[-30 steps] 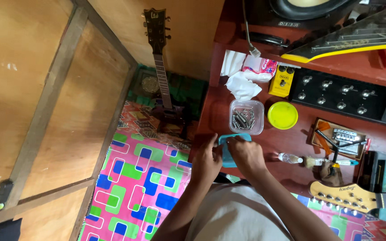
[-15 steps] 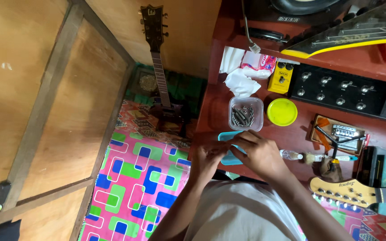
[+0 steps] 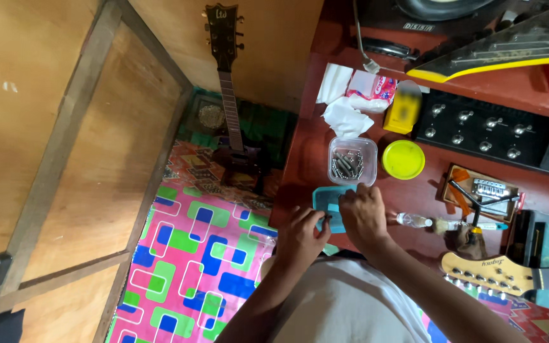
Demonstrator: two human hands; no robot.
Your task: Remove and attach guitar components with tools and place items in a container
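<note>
At six o'clock, closest to the camera, a white-shirted torso fills the bottom edge, and both forearms rise from it toward the near edge of a dark red table (image 3: 300,152). Just above, the left hand (image 3: 301,236) is curled with thumb and fingers pinched on a small dark part (image 3: 326,218) at the lip of a teal container (image 3: 325,200); what the part is cannot be made out. Beside it at three o'clock, the right hand (image 3: 363,215) lies palm down over the same container with fingers bent inward, and whether it grips anything cannot be told. Directly at twelve o'clock of the hands stands a clear plastic tub (image 3: 352,161) holding metal screws, with a round yellow lid (image 3: 403,159) just to its right. Farther out at three o'clock lie a small clear bottle (image 3: 413,220), a tray of metal guitar hardware (image 3: 483,190) and a pale guitar headstock (image 3: 484,273). Beyond the tub sit crumpled white tissues (image 3: 345,117), a yellow box (image 3: 401,108) and a black pedalboard (image 3: 487,130). Far off at ten o'clock, a dark electric guitar (image 3: 227,82) leans against the wooden wall above a bright patterned mat (image 3: 192,267).
</note>
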